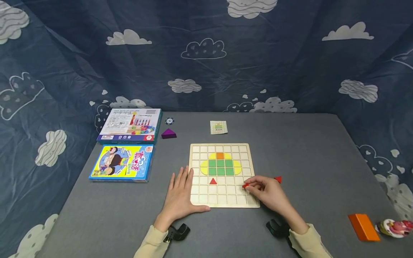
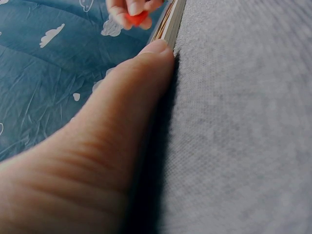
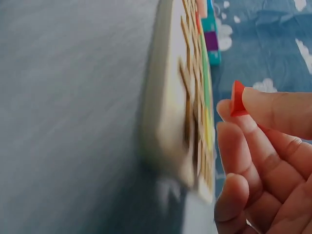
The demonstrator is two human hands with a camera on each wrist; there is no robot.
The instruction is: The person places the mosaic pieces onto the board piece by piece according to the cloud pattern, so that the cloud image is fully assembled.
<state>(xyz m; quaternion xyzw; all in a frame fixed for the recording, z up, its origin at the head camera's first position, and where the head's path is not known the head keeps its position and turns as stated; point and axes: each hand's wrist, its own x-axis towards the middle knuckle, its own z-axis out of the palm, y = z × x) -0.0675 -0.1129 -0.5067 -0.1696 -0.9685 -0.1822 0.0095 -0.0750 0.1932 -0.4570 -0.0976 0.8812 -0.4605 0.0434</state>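
Head view: a wooden grid board lies on a grey table, its square cells holding coloured tiles.
Board contents: an orange square at the top, a block of green squares under it, yellow pieces rounding the sides, and a red triangle alone in a cell below the block.
Left hand: lies flat with straight fingers on the table, against the board's left edge; the left wrist view shows the thumb touching that edge.
Right hand: fingers curled, pinching a small red piece between thumb and fingertips, over the board's lower right cells.
Held piece: flat, thin, bright red; the right wrist view shows it edge-on just off the board's face.
Loose piece: a second red triangle on the table just right of the board.
Further off: two boxes at the left, a purple triangle, a pattern card, an orange block.
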